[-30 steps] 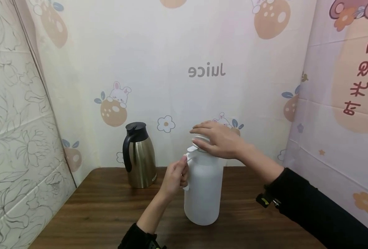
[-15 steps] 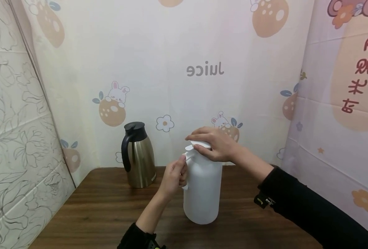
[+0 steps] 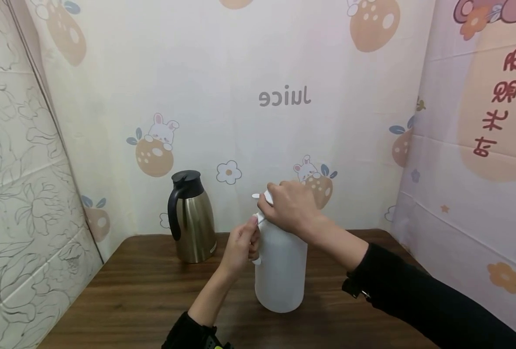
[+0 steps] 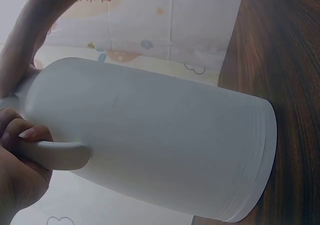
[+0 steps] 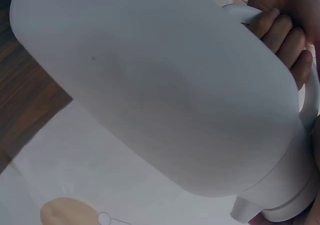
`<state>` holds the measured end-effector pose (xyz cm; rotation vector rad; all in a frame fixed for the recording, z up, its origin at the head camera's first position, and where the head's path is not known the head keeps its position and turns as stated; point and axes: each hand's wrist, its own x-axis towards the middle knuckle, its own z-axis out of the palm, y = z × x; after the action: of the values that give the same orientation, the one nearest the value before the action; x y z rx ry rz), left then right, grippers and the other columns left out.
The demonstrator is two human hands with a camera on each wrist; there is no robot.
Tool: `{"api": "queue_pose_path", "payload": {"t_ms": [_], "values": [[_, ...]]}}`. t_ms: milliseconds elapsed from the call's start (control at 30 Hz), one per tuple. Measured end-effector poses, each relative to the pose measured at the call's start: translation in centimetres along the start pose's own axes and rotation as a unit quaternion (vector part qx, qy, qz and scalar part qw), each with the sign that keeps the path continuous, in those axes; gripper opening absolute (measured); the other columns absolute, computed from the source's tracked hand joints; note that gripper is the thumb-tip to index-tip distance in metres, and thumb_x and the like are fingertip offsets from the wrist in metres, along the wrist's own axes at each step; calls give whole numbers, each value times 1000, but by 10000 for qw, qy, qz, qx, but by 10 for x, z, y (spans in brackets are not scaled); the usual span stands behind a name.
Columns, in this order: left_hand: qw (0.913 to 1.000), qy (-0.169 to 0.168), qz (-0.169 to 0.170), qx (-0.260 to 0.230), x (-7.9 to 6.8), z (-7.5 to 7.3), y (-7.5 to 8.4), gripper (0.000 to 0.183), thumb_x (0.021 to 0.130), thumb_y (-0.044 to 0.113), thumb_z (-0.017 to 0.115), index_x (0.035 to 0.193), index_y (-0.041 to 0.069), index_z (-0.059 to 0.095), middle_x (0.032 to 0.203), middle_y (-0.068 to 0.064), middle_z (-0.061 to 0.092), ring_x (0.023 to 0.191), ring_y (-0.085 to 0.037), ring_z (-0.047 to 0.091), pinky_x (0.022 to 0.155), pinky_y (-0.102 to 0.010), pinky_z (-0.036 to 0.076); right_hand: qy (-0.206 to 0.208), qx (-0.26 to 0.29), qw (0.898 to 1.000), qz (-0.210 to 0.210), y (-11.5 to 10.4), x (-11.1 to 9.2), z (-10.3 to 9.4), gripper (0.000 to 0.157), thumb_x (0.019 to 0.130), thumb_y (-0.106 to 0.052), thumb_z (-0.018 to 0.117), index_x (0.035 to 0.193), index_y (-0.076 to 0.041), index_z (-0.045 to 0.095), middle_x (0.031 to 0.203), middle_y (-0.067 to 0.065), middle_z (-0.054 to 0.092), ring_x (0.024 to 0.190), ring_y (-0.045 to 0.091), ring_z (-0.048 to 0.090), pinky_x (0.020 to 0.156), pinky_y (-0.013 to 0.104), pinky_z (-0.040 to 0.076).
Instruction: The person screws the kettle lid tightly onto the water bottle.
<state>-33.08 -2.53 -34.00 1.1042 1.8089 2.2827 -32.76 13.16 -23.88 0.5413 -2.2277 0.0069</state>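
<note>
A white thermos jug [image 3: 281, 271] with a side handle [image 4: 65, 156] stands upright on the brown wooden table. My left hand [image 3: 242, 245] grips that handle, the thumb along its upper end and the fingers wrapped round it. On top, my right hand [image 3: 290, 206] holds the jug's white lid [image 3: 268, 196], fingers curled round it. A small white tab [image 3: 255, 196] sticks out to the left of the lid. The right hand covers most of the lid in the head view. From the right wrist, the jug's spout [image 5: 244, 210] shows below the lid.
Behind and left of the white jug stands a gold metal thermos jug [image 3: 195, 228] with a black lid and handle. The wooden tabletop [image 3: 122, 291] ends at a patterned curtain [image 3: 214, 121], which also hangs on both sides.
My right hand has turned on top of the jug, and its fingers have gone from lying across the lid to curling round it. The lid's tab has swung. The left hand keeps its grip.
</note>
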Motion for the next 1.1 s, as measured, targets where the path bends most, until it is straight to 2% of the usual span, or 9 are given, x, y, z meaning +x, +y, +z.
{"api": "queue_pose_path", "payload": {"t_ms": [100, 200, 300, 400, 567, 700, 800, 900, 1100], "values": [[10000, -37, 18, -6, 1, 0, 0, 59, 109, 36, 34, 72, -9, 27, 49, 8, 29, 40, -8, 25, 38, -21, 22, -317, -28, 9993, 212, -2, 1, -5, 37, 92, -36, 53, 63, -13, 51, 49, 2, 45, 40, 16, 40, 32, 27, 26], [10000, -64, 55, -3, 1, -1, -2, 58, 109, 36, 34, 70, -5, 28, 48, 9, 29, 39, -8, 24, 37, -20, 22, -969, 78, 9948, 296, 0, 1, -13, 43, 96, -47, 48, 85, -9, 66, 66, 7, 62, 53, 20, 55, 40, 33, 44], [9999, -89, 110, -6, 2, 0, -4, 56, 109, 37, 34, 69, -2, 28, 48, 10, 28, 39, -7, 24, 37, -20, 22, -1688, 375, 9843, 361, 6, 2, -25, 64, 97, -60, 40, 123, -9, 66, 107, 13, 72, 88, 26, 67, 69, 44, 57], [9999, -93, 132, -40, 2, 1, -5, 56, 109, 37, 34, 70, -3, 28, 48, 10, 28, 39, -7, 24, 37, -19, 22, -2008, 765, 9764, 215, 18, 4, -32, 69, 97, -67, 33, 141, -18, 55, 139, 9, 58, 121, 26, 56, 93, 52, 51], [9999, -13, 58, -92, 2, 0, -3, 60, 108, 39, 35, 72, -8, 27, 48, 10, 29, 39, -7, 24, 37, -20, 22, -1226, 1490, 9755, -1058, 45, 10, -23, 43, 99, -46, 50, 130, -20, 64, 131, 0, 63, 121, 17, 54, 94, 48, 52], [9999, 17, 6, -106, 1, -1, -2, 61, 108, 40, 36, 72, -8, 26, 48, 10, 29, 40, -8, 25, 37, -20, 21, -645, 2214, 9567, -1778, 55, 9, -7, 26, 96, -25, 58, 117, -15, 70, 117, -1, 68, 111, 12, 57, 86, 43, 54], [10000, -9, 13, -69, 1, -1, -1, 59, 108, 39, 36, 73, -8, 27, 49, 10, 29, 40, -8, 25, 38, -20, 21, -536, 2619, 9462, -1822, 57, 6, 4, 24, 97, -22, 56, 114, -14, 70, 115, -1, 69, 107, 9, 58, 80, 40, 56], [10000, -40, 30, -84, 2, -1, -1, 59, 109, 36, 35, 72, -9, 27, 48, 9, 29, 40, -8, 25, 37, -21, 22, -374, 2801, 9449, -1650, 56, 2, 10, 23, 97, -22, 55, 112, -15, 70, 112, -3, 69, 102, 7, 59, 75, 38, 56], [9999, -31, 28, -112, 2, -1, -1, 59, 109, 36, 34, 73, -10, 26, 48, 10, 29, 39, -8, 25, 37, -21, 22, -20, 2291, 9669, -1127, 44, -2, 11, 24, 96, -22, 53, 109, -14, 70, 107, -1, 71, 97, 10, 62, 74, 38, 56]]}}
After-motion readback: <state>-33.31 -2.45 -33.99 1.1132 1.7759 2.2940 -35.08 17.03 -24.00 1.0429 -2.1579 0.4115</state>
